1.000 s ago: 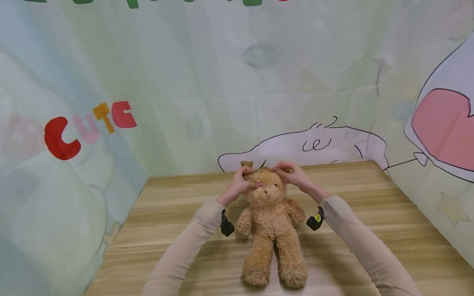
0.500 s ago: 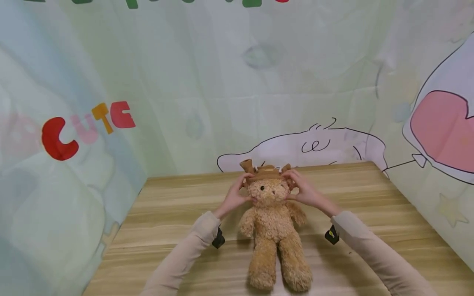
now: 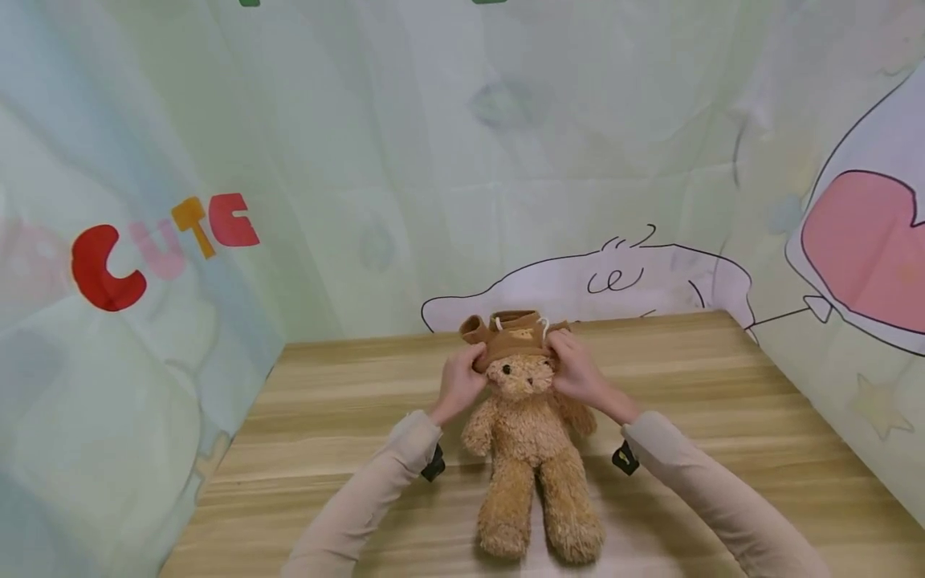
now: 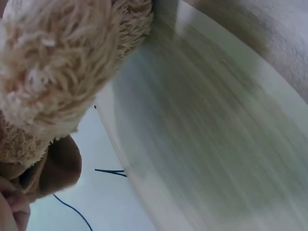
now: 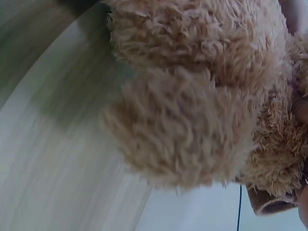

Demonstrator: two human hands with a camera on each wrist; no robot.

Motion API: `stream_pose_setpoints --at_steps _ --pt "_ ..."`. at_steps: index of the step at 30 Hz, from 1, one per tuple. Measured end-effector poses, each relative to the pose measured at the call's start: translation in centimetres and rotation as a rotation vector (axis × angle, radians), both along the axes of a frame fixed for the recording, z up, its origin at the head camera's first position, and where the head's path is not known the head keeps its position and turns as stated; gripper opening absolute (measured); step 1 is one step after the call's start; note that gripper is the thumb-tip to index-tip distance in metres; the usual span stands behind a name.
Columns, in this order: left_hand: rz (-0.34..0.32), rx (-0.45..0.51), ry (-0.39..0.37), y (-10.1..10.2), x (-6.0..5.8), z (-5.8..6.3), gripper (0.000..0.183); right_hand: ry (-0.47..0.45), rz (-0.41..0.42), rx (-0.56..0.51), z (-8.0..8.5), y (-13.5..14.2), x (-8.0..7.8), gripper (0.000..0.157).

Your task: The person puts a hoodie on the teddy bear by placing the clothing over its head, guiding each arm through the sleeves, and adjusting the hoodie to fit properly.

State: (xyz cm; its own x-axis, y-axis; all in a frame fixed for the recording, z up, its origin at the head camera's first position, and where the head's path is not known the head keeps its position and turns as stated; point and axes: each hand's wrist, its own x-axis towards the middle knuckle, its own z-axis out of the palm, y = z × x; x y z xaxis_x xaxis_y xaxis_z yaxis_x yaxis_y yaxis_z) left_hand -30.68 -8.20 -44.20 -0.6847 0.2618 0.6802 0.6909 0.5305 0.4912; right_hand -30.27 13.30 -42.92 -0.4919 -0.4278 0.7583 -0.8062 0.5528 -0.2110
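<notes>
A light-brown teddy bear (image 3: 536, 433) lies on its back, head toward the far edge. Over the top of its head sits a small brown doll top (image 3: 515, 343) with short sleeves and white cords; its hem crosses just above the bear's eyes. My left hand (image 3: 461, 384) grips the hem at the left of the head, my right hand (image 3: 580, 376) at the right. In the left wrist view, a sleeve (image 4: 61, 166) of the top shows past the furry bear arm (image 4: 53, 72). The right wrist view is mostly filled by the other bear arm (image 5: 183, 130).
The bear lies on a wood-grain table (image 3: 347, 385). Behind the table's far edge hangs a pale printed cloth (image 3: 361, 160) with cartoon drawings and letters; it also runs along both sides.
The brown top, earlier bunched flat at the crown, now stands spread over the upper head. My hands have moved from the crown to the sides, first lower with spread fingers, now gripping the hem.
</notes>
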Motion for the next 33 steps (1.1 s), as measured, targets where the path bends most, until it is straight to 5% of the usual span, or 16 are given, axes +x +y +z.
stream_pose_setpoints --at_steps 6,12,15,20,26,31,33 --pt "0.02 -0.234 0.0 -1.1 0.7 0.5 0.025 -0.057 -0.047 0.043 0.0 -0.1 0.3 0.035" --pt "0.071 -0.436 -0.094 -2.0 2.1 1.5 0.068 -0.228 0.047 0.069 0.6 0.7 1.2 0.042" --pt "0.058 -0.433 -0.032 -1.8 2.1 2.1 0.065 -0.264 0.048 0.072 1.1 0.6 1.4 0.04" --pt "-0.007 -0.451 0.144 -1.0 1.4 2.8 0.035 -0.244 -0.01 0.095 1.4 0.1 1.3 0.031" --pt "-0.016 -0.541 0.263 -0.9 0.9 2.3 0.018 0.013 -0.01 0.201 0.9 -0.8 0.7 0.024" --pt "0.019 -0.679 0.534 -1.0 1.0 1.8 0.012 0.342 0.061 0.327 0.4 -1.3 0.1 0.014" --pt "0.016 -0.715 0.649 -0.9 1.0 1.7 0.011 0.451 0.063 0.403 0.0 -1.3 0.0 0.021"
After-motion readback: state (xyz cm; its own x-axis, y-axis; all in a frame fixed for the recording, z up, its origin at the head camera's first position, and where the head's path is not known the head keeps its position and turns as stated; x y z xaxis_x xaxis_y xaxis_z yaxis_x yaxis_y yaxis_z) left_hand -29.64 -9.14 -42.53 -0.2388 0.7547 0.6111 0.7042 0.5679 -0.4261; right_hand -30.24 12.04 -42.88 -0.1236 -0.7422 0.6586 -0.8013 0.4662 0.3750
